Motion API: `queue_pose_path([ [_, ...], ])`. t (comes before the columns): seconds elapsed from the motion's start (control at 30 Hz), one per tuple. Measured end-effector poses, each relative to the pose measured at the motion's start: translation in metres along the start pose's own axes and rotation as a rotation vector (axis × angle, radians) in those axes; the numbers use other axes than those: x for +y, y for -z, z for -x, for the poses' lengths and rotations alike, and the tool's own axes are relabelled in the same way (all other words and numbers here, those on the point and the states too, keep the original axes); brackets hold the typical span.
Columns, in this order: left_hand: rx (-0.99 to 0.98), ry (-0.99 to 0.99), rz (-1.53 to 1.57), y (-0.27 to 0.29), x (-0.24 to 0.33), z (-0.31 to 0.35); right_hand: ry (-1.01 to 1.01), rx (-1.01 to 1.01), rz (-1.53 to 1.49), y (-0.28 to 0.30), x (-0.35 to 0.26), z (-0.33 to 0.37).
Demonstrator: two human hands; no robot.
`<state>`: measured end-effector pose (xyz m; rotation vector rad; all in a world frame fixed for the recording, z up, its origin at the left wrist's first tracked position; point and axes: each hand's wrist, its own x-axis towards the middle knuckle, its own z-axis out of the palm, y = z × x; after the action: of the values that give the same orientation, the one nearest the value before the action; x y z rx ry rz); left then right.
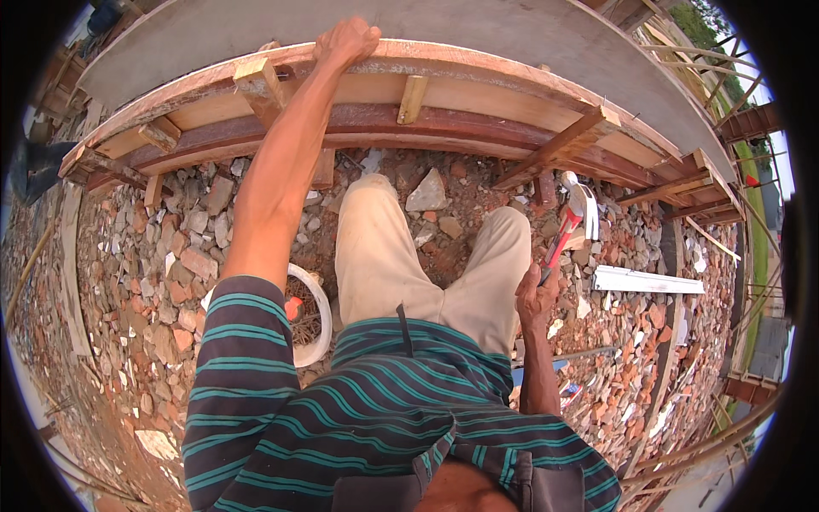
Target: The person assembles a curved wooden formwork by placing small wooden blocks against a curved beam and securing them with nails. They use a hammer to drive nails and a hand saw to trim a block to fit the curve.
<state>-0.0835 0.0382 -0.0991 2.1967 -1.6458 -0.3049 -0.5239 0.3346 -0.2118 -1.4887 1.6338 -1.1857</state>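
Note:
My left arm reaches forward to the long wooden formwork board [478,64]. At its top edge my left hand [346,43] is closed in a fist, and what its fingers hold, if anything, is hidden. Beside my right thigh, my right hand [537,294] is wrapped round the lower end of a claw hammer [566,229]. The hammer has a red and dark handle, and its metal head points up and away from me, below a slanting wooden brace [559,147]. A short wooden block [412,100] is fixed on the near side of the formwork.
Broken brick and stone rubble [183,282] covers the ground around my legs. A white bucket [322,320] with small dark pieces inside stands by my left leg. To the right lies a white metal-like strip [648,280]. A grey concrete surface [512,26] extends beyond the formwork.

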Motion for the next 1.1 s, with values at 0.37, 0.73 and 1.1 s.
queue_pose_path([
  [0.37, 0.073, -0.044, -0.013, -0.004, -0.009, -0.005, 0.347, -0.377, 0.102, -0.147, -0.075, -0.049],
  [0.73, 0.08, -0.004, 0.059, 0.008, 0.006, 0.002, 0.217, -0.501, 0.682, -0.137, -0.03, -0.074],
  [1.1, 0.016, -0.12, 0.041, -0.006, 0.02, 0.005, 0.356, -0.271, 0.555, -0.161, 0.016, -0.101],
])
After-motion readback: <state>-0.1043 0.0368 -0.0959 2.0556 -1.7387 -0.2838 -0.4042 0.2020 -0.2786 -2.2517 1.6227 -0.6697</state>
